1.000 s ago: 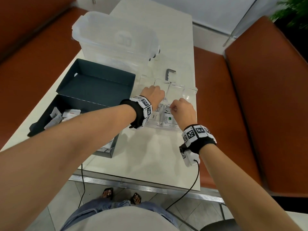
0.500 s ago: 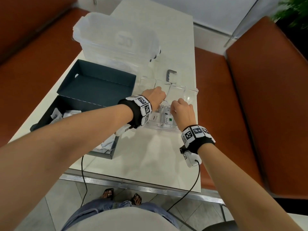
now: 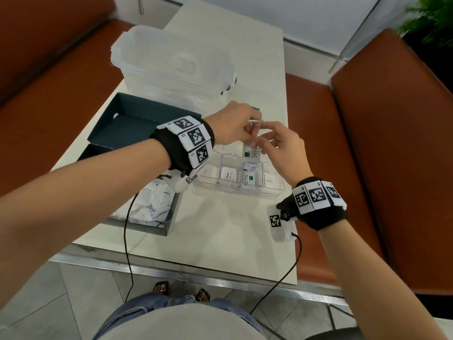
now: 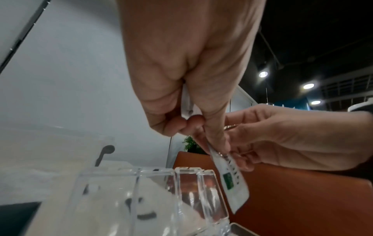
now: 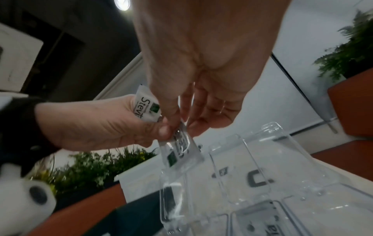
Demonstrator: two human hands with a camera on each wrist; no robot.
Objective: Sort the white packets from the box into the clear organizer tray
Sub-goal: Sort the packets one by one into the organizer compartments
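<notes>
Above the clear organizer tray (image 3: pixel 235 193) my left hand (image 3: pixel 247 133) grips a small bunch of white packets (image 4: pixel 187 103). One of them reads "Stevia" (image 5: pixel 146 108). Another Stevia packet (image 3: pixel 251 152) hangs over the tray's third compartment from the left. My right hand (image 3: pixel 263 141) pinches its top edge, and my left thumb (image 4: pixel 217 135) still presses on it. Each of the tray's front compartments holds white packets; two Stevia packets (image 3: pixel 248 179) lie in the third. The dark box (image 3: pixel 169 224) at the left holds several loose white packets (image 3: pixel 157 202).
The box's dark lid (image 3: pixel 137 121) lies open behind it. A large clear lidded container (image 3: pixel 171 62) stands at the back of the white table (image 3: pixel 220 231). Orange benches (image 3: pixel 343 168) flank the table. Cables trail from both wrist units over the front edge.
Both hands have lifted out of the tray's compartments and now meet above it. A Stevia packet now hangs between them.
</notes>
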